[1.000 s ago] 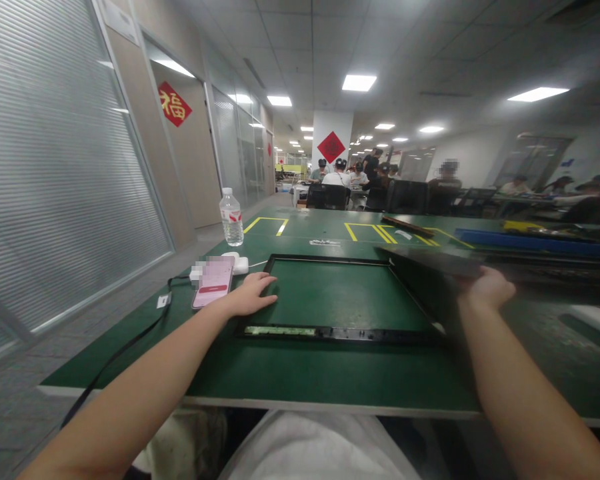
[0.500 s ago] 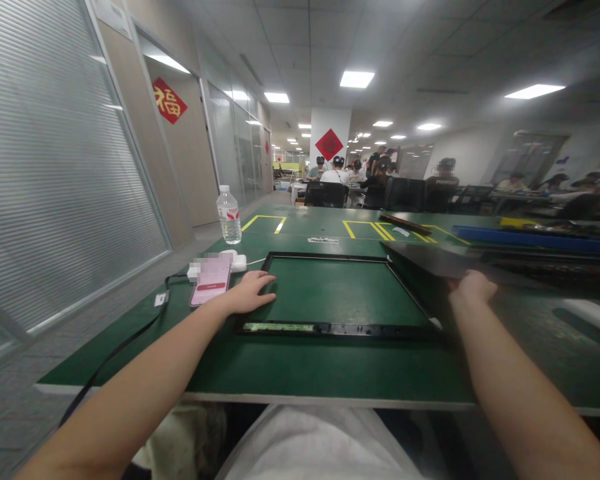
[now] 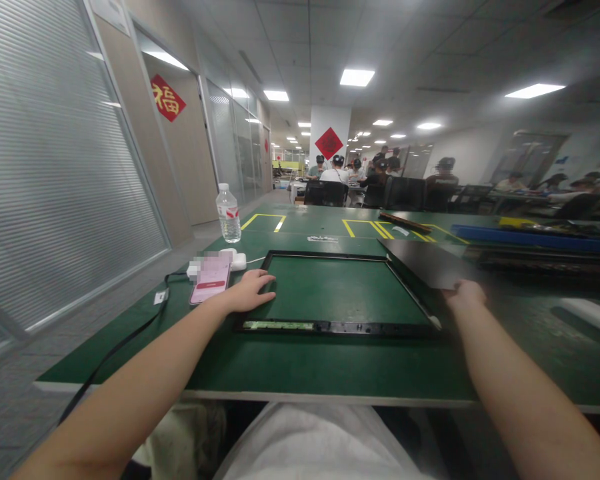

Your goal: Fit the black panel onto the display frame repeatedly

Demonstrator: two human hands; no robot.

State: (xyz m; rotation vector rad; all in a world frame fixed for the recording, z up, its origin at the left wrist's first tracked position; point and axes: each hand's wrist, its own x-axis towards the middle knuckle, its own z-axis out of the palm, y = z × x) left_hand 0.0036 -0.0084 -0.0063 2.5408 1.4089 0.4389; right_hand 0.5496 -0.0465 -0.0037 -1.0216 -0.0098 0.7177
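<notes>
Here the left hand (image 3: 247, 293) lies flat and spread on the left rail of the thin black rectangular frame (image 3: 330, 328), seemingly pinning it to the matte green table (image 3: 300, 373). At three o'clock, the right hand (image 3: 464, 295) grips a smooth dark panel (image 3: 427, 263), tilted above the frame's right edge.

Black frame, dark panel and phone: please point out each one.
black frame (image 3: 330, 327), head view, near bar.
dark panel (image 3: 425, 263), head view, top face.
phone (image 3: 211, 276), head view, pink screen.
</notes>
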